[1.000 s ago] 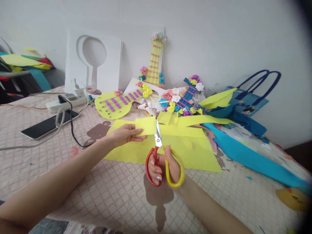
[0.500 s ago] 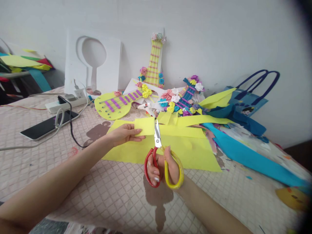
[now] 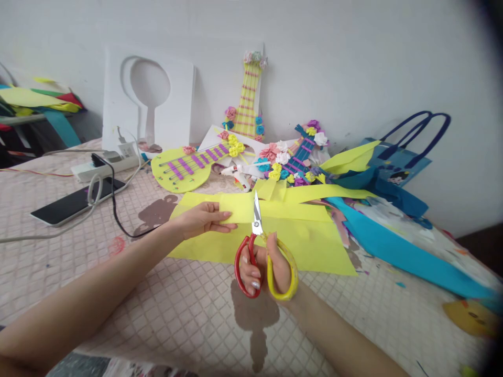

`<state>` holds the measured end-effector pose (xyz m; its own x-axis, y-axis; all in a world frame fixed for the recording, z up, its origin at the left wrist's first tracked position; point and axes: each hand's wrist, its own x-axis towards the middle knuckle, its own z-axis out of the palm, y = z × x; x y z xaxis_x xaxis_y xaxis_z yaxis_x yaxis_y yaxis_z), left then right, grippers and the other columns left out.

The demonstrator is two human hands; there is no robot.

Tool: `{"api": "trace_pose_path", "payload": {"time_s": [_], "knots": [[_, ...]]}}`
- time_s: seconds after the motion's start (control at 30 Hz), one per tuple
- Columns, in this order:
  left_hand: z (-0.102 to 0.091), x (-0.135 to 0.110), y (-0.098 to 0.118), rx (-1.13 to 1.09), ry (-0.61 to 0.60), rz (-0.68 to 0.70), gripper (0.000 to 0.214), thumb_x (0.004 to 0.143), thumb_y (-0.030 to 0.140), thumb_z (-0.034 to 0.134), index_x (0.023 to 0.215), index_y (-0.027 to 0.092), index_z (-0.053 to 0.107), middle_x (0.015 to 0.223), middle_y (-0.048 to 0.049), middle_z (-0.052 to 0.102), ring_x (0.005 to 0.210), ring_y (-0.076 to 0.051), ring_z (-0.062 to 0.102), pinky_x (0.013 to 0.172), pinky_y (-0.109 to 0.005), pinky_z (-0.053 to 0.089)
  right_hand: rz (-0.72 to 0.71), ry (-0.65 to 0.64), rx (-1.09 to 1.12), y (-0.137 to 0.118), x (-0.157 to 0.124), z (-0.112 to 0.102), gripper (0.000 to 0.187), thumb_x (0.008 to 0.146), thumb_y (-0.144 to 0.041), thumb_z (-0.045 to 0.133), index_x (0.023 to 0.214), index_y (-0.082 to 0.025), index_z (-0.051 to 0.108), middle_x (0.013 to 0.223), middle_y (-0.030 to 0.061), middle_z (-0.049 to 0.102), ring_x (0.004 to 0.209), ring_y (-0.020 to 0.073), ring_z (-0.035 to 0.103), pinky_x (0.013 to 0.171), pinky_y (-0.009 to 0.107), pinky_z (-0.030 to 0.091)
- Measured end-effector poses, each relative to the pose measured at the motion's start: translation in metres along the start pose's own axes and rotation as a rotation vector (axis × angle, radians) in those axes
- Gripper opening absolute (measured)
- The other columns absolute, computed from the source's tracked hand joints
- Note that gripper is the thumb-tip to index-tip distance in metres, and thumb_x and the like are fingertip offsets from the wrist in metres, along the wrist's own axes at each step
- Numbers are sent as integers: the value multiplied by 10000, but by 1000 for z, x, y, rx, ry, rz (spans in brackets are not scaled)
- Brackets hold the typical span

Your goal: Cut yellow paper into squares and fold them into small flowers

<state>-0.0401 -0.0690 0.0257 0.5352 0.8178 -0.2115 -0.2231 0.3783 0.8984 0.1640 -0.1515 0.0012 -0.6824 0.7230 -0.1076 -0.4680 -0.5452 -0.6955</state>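
Observation:
My left hand [image 3: 204, 217] pinches the left end of a small yellow paper piece [image 3: 238, 208] between thumb and fingers. My right hand [image 3: 267, 267] grips scissors [image 3: 257, 226] by one red and one yellow handle loop. Their blades point away from me and lie at the right edge of the piece, nearly closed. Beneath both hands, a large yellow sheet [image 3: 306, 248] lies on the table, with a yellow strip [image 3: 294, 211] across its far part. Small yellow pieces [image 3: 271, 190] rest just beyond the scissor tips.
Behind stand a yellow paper guitar [image 3: 181, 175], a hot glue gun [image 3: 240, 175] and a blue guitar with paper flowers [image 3: 296, 159]. A power strip [image 3: 106, 166] and a phone [image 3: 78, 201] lie left. Blue paper [image 3: 408, 262] and a blue bag [image 3: 408, 162] are right.
The scissors and the held yellow piece have shifted slightly right. The blades have closed somewhat at the piece's right edge.

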Motion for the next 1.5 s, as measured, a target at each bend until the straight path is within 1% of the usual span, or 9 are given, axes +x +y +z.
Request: {"api": "trace_pose_path", "payload": {"time_s": [0.67,0.87,0.97,1.03,1.13,1.2,1.33,1.4,1.5], "knots": [[-9,2,5,32,14,-35,183,715,156,721,872,97,646,855,-84,717,749,-172,700,684,-213,581,-44,33,-39,-7,2,-3,624,683,-796,413,630,-179,490,382,-97,322,279,50,269,283,179,332],[-34,4,24,-6,365,183,93,722,151,681,761,118,604,773,-51,686,775,-157,687,727,-226,563,-157,158,-120,-29,1,-4,616,644,-791,483,610,-177,494,379,-95,336,282,48,301,300,178,342],[-47,9,27,293,469,241,152,718,246,666,788,127,603,784,-43,665,672,-113,653,676,-230,550,-179,203,-192,-33,1,-5,617,617,-794,510,618,-176,502,370,-93,354,276,52,323,302,182,338],[-52,16,25,601,493,229,211,731,340,620,753,133,588,728,-36,641,630,-111,629,631,-239,536,-184,229,-222,-34,1,-5,625,601,-801,514,621,-176,506,366,-92,361,272,53,327,301,183,333],[-54,27,24,820,501,202,240,705,375,600,718,136,591,648,-34,613,628,-158,627,589,-269,514,-188,257,-240,-35,1,-7,629,583,-805,526,615,-177,506,362,-93,361,272,55,330,300,185,331],[-53,32,24,930,544,216,225,673,341,618,761,135,609,683,-55,625,717,-214,636,645,-316,509,-194,270,-248,-36,2,-8,627,581,-804,530,615,-178,507,364,-93,358,276,58,335,302,188,333],[-48,28,27,1150,663,322,388,672,220,580,1049,132,579,1079,-135,606,1108,-313,510,939,-438,392,-224,297,-239,-40,3,-14,625,610,-807,496,617,-182,500,369,-93,346,282,59,335,304,184,317],[-45,22,29,1312,544,369,480,668,142,533,1148,142,539,1216,-128,552,1193,-287,452,1012,-421,335,-243,301,-232,-41,3,-16,615,645,-798,473,624,-183,495,375,-93,344,288,57,332,312,182,314],[-44,18,30,1623,157,381,590,639,65,501,1222,155,501,1321,-96,501,1264,-233,401,1059,-364,304,-258,303,-239,-42,3,-18,610,669,-792,451,627,-185,490,379,-93,338,294,57,320,320,185,311]]}}
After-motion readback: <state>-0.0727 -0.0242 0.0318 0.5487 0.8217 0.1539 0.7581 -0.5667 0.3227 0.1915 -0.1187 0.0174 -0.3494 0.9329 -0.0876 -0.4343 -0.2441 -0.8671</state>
